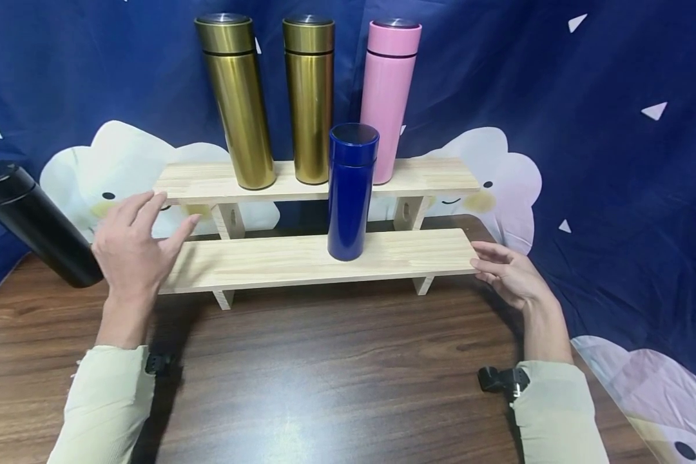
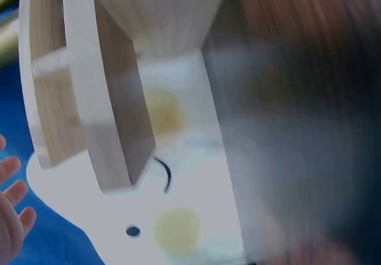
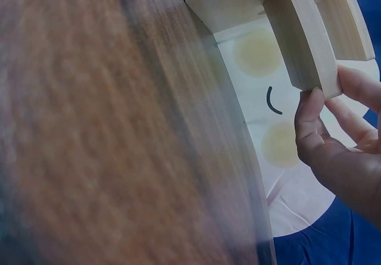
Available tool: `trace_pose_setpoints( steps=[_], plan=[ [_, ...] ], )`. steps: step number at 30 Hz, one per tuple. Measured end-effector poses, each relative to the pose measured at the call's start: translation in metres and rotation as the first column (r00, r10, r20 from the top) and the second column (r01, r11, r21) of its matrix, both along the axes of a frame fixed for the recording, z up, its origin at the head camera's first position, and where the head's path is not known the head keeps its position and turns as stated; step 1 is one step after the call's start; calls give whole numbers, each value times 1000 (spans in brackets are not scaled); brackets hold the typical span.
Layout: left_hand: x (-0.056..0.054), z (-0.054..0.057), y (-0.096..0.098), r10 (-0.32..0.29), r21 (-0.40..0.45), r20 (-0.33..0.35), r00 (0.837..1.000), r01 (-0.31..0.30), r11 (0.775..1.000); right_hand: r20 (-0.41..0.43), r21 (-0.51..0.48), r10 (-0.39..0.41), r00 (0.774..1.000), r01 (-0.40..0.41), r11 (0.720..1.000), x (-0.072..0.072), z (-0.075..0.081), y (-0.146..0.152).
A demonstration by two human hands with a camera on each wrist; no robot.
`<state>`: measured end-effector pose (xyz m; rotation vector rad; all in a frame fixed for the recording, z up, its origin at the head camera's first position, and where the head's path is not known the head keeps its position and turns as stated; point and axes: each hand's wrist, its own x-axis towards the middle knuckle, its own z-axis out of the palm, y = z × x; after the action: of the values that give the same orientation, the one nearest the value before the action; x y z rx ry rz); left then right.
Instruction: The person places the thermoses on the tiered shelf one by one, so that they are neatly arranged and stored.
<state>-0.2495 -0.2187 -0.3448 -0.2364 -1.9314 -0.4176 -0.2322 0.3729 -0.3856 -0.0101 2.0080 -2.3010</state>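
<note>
A two-tier wooden shelf of pale boards stands on the brown table. At the right end of its lower board, my right hand pinches the edge between thumb and fingers, as the right wrist view shows on the board. My left hand is by the left end with fingers spread; in the left wrist view a gap separates the fingers from the wood. A blue thermos bottle stands upright on the lower board. Two gold bottles and a pink bottle stand on the upper board.
A black thermos bottle stands on the table left of my left hand. Behind the shelf hangs a dark blue cloth printed with white clouds and triangles. The wood-grain table stretches in front of the shelf.
</note>
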Motion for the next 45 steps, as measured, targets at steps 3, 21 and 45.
trace_pose_setpoints(
  steps=[3, 21, 45],
  plan=[
    [5, -3, -15, 43, 20, -4, 999, -43, 999, -1, -2, 0, 1000, 0, 1000, 0, 1, 0],
    [21, -19, -68, 179, 50, 47, 983, -182, 982, 10, 30, 3, 1000, -4, 1000, 2, -1, 1],
    [27, -32, -96, 314, 288, 211, 926, -366, 885, 7, 17, -2, 1000, 2, 1000, 1, 1, -1]
  ],
)
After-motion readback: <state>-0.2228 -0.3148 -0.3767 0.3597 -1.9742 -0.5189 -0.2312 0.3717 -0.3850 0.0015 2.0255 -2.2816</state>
